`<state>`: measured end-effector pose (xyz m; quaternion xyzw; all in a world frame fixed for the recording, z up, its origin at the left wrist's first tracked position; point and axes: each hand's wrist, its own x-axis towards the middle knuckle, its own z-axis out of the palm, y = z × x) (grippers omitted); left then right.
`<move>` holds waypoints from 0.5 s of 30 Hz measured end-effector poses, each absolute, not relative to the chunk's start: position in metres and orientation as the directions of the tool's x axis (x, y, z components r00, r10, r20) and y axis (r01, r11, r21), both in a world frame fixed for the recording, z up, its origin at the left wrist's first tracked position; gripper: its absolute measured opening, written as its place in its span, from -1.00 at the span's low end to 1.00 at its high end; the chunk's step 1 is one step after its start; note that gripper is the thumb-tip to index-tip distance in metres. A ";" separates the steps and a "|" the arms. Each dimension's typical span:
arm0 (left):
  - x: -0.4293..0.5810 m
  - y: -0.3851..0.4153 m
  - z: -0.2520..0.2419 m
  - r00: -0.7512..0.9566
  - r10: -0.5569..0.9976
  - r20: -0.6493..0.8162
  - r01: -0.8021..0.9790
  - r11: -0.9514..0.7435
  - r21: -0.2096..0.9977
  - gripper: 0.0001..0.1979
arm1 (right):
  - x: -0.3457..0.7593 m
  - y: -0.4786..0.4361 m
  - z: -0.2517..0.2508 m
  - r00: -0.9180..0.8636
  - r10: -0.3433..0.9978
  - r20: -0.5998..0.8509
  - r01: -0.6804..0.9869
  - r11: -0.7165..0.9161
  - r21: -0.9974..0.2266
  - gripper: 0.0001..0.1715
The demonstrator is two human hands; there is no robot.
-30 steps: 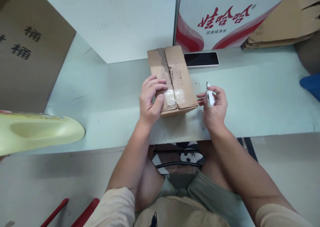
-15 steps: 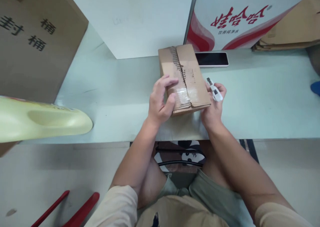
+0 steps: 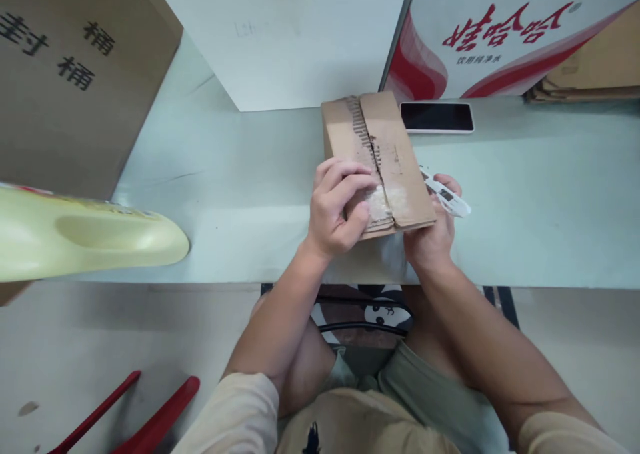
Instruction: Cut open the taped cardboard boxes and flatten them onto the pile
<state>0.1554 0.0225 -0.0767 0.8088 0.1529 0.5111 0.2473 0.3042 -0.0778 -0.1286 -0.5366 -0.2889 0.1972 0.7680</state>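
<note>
A small brown cardboard box with clear tape and a torn seam on top is tilted near the table's front edge. My left hand rests on its left side and top, fingers bent over the taped part. Against the box's right side is my right hand, closed round a white utility knife that points up and left. The knife's tip is partly hidden beside the box, and so are some right fingers.
Behind the box stand a white carton, a red and white carton and a phone. At the left are a large brown carton and a pale yellow bottle. Red legs show on the floor.
The view has shifted slightly. My left fingers have curled further over the box top. The knife in my right hand has turned flatter, its tip now beside the box's edge.
</note>
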 end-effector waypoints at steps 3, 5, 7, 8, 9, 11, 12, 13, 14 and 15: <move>0.153 0.022 -0.077 0.467 0.524 0.712 0.076 -0.826 0.558 -0.77 | 0.309 -0.077 -0.133 0.749 0.609 0.259 0.058 0.330 -0.942 -0.60; 0.152 0.022 -0.075 0.479 0.542 0.690 0.125 -0.821 0.558 -0.73 | 0.310 -0.078 -0.133 0.739 0.615 0.275 0.099 0.305 -0.947 -0.59; 0.151 0.023 -0.074 0.496 0.558 0.665 0.145 -0.809 0.570 -0.68 | 0.311 -0.079 -0.133 0.726 0.621 0.295 0.149 0.277 -0.949 -0.58; 0.151 0.023 -0.073 0.512 0.563 0.648 0.147 -0.801 0.580 -0.66 | 0.311 -0.081 -0.132 0.721 0.623 0.304 0.166 0.270 -0.948 -0.57; 0.151 0.024 -0.073 0.533 0.564 0.631 0.146 -0.796 0.588 -0.63 | 0.311 -0.082 -0.131 0.716 0.626 0.308 0.171 0.271 -0.947 -0.57; 0.151 0.024 -0.074 0.578 0.553 0.599 0.146 -0.793 0.591 -0.56 | 0.314 -0.085 -0.127 0.713 0.631 0.306 0.159 0.280 -0.947 -0.60; 0.151 0.025 -0.075 0.599 0.547 0.584 0.148 -0.793 0.591 -0.53 | 0.316 -0.087 -0.125 0.717 0.629 0.302 0.152 0.282 -0.947 -0.62; 0.152 0.026 -0.076 0.614 0.543 0.573 0.149 -0.793 0.591 -0.51 | 0.319 -0.089 -0.121 0.722 0.624 0.299 0.152 0.278 -0.948 -0.65; 0.153 0.026 -0.077 0.618 0.543 0.568 0.149 -0.791 0.594 -0.50 | 0.321 -0.091 -0.116 0.729 0.612 0.306 0.169 0.272 -0.947 -0.68; 0.154 0.027 -0.079 0.613 0.547 0.571 0.146 -0.788 0.598 -0.50 | 0.322 -0.094 -0.111 0.734 0.593 0.331 0.207 0.269 -0.941 -0.70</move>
